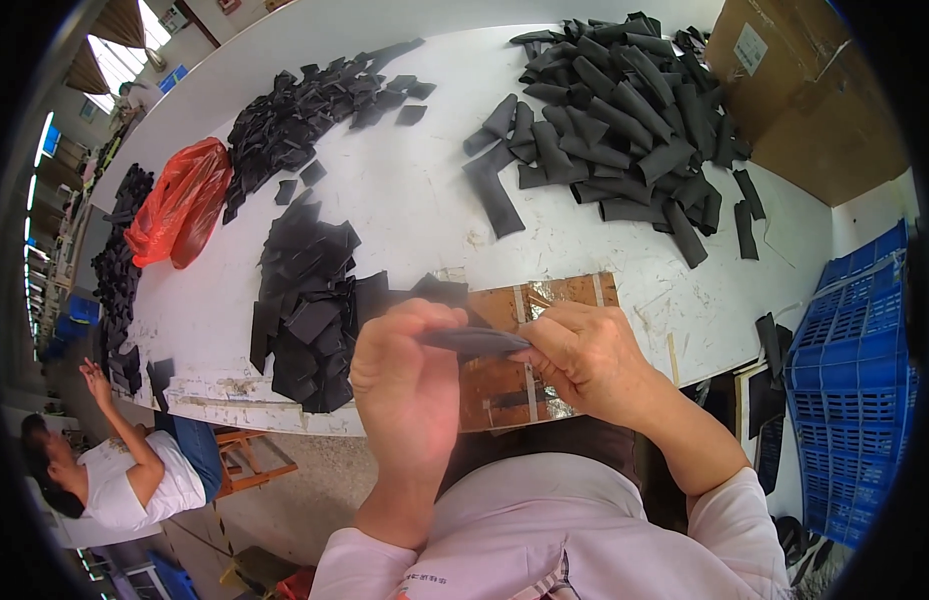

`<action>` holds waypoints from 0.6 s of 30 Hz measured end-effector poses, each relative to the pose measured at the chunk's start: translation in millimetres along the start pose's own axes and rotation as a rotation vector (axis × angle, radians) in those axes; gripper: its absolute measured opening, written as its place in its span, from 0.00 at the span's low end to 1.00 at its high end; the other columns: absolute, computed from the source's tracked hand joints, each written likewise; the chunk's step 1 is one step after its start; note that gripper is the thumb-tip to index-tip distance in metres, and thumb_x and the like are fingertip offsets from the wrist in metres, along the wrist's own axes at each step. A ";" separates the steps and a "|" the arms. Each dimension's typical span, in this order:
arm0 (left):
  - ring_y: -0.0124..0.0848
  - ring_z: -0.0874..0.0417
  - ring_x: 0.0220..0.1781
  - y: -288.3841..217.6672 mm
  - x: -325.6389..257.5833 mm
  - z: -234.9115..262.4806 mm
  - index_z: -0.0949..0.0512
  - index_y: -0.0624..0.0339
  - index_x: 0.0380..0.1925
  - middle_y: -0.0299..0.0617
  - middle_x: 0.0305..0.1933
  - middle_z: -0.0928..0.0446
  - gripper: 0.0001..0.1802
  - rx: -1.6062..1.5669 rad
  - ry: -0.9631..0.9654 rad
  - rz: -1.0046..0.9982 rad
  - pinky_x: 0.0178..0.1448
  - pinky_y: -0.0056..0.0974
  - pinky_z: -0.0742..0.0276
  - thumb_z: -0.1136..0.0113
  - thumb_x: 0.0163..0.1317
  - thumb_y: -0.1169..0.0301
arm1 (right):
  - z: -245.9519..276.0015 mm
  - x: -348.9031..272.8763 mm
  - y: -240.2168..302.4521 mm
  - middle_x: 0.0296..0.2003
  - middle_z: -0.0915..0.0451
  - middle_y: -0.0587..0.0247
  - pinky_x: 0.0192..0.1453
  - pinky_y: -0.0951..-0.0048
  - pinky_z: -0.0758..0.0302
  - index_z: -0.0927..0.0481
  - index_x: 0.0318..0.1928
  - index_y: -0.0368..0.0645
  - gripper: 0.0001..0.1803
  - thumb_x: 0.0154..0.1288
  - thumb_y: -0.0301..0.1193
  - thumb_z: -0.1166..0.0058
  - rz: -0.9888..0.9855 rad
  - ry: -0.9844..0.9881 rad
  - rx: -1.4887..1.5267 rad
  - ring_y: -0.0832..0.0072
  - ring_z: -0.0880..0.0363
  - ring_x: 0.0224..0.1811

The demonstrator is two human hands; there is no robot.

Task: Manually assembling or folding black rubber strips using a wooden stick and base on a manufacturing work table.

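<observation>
Between my two hands is a dark grey folded foam piece (pixel 474 341), held up over the near edge of the table. My left hand (pixel 409 365) pinches its left end with thumb and fingers. At the other end, my right hand (pixel 576 358) is closed round it. Below the hands lies a brown board (pixel 594 292) with clear tape strips across it. Just left of my left hand spreads a pile of flat black foam pieces (pixel 309 290), some reaching behind my fingers.
Rolled black foam tubes (pixel 624 120) are heaped at the far right beside a cardboard box (pixel 784 100). Small black pieces (pixel 304 115) and a red plastic bag (pixel 184 200) lie far left. Blue crates (pixel 849 380) stand at right. Another person (pixel 134 460) sits at left.
</observation>
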State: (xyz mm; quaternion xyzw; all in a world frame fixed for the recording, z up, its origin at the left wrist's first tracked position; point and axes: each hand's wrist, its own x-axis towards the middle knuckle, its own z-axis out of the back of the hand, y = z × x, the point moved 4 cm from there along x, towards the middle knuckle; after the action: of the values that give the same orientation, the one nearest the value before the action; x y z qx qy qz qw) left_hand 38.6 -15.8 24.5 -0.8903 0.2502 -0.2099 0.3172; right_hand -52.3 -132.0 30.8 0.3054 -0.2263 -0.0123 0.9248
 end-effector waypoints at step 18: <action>0.24 0.25 0.33 -2.6 8.7 24.1 0.25 0.68 0.33 0.39 0.31 0.23 0.06 0.665 -0.031 -0.093 0.41 0.26 0.30 0.45 0.55 0.77 | 20.7 17.1 1.9 0.15 0.29 0.63 0.19 0.71 0.35 0.29 0.23 0.38 0.12 0.57 0.33 0.47 -0.018 0.074 0.321 0.73 0.29 0.16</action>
State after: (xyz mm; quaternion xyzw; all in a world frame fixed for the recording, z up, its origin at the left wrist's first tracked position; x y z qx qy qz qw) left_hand 59.1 -8.0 11.0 -0.7515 0.1224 -0.2807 0.5843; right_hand -46.0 -144.8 53.6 0.4518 -0.1884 0.0270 0.8716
